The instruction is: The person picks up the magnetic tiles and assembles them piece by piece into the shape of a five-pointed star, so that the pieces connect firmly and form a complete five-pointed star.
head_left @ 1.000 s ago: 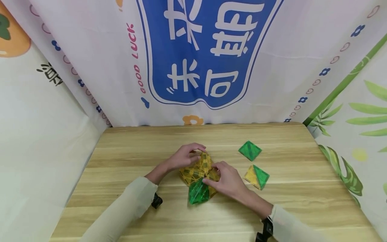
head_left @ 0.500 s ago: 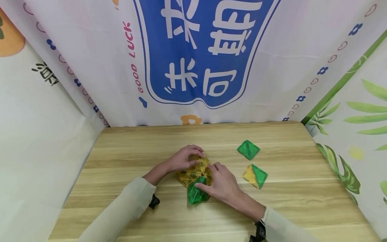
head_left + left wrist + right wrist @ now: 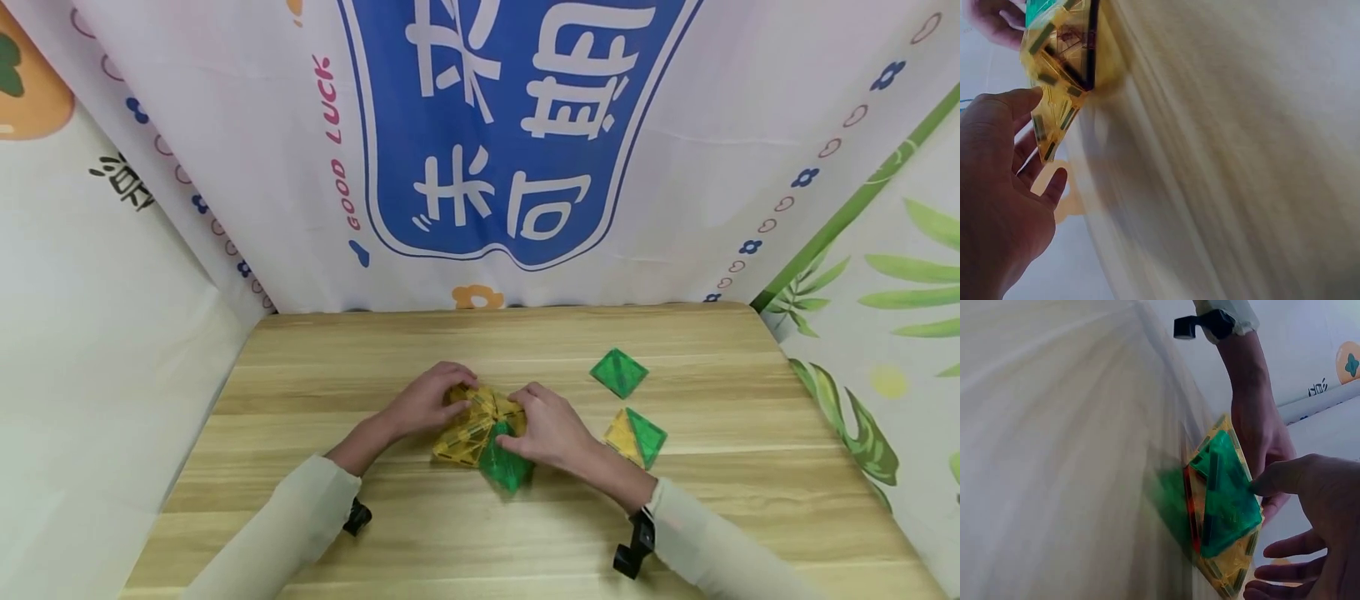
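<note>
Translucent yellow magnetic tiles [image 3: 459, 442] and green magnetic tiles [image 3: 507, 462] are joined into one raised, many-pointed shape on the table. My left hand [image 3: 427, 404] holds its far left side. In the left wrist view, my left thumb [image 3: 1022, 100] lies on a yellow tile [image 3: 1054, 119], with fingers partly behind it. From the right, my right hand [image 3: 553, 427] grips the shape, fingers curled over the far side. In the right wrist view, my right thumb [image 3: 1279, 478] touches the green tile [image 3: 1229, 500], and a red edge [image 3: 1190, 509] shows underneath. My palms hide part of the shape.
On the right of the wooden table [image 3: 315, 358] lies a green square [image 3: 618, 372] of tiles. Nearer stands a flat yellow and green pair [image 3: 637, 436], close to my right wrist. Printed cloth [image 3: 300, 167] hangs along the back and sides.
The joined shape has turned counter-clockwise: its green part swung rightward and a yellow point came toward me at left. My left hand moved left and slightly nearer.
</note>
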`<state>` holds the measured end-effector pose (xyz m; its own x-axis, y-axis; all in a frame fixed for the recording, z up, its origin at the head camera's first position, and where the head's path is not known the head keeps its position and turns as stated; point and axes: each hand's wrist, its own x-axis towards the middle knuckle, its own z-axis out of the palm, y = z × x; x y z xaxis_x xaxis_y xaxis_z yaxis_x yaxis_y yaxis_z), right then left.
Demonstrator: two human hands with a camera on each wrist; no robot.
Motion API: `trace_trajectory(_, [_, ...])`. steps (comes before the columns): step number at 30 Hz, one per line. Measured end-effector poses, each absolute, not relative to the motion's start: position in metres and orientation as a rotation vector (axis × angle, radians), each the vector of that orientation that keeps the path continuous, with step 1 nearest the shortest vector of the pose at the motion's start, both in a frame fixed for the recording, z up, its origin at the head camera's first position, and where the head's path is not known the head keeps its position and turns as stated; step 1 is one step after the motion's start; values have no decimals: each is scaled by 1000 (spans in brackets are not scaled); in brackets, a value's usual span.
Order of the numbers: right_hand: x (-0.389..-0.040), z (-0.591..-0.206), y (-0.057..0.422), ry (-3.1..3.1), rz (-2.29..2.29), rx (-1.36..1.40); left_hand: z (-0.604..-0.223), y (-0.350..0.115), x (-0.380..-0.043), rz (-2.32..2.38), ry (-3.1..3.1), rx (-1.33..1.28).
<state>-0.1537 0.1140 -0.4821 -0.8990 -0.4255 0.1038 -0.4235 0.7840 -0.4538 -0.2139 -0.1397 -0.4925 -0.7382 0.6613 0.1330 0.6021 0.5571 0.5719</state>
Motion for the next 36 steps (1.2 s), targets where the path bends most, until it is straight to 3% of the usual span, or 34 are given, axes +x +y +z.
trace_trajectory(19, [-182,-485,129,2977,-852,-854,-494,-142,-197,867,2946,1007])
trace_trajectory(36, [-172,-480,234,2996,-959,-729,-458,-53,-171,1076,2671,1146])
